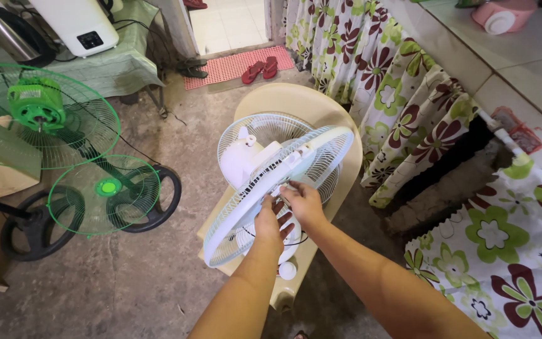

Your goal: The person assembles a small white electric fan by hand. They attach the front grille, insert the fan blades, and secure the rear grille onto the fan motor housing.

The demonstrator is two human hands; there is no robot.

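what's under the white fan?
The white fan lies on a beige plastic chair, both hands at its front grille. The seat beneath is mostly covered; the chair's legs and the floor below are hidden.

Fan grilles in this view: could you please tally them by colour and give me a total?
White grilles: 2, the front one at both hands (left hand, right hand) and the rear one on the white fan.
Green grilles: 2, a large one and a small one.
Total: 4
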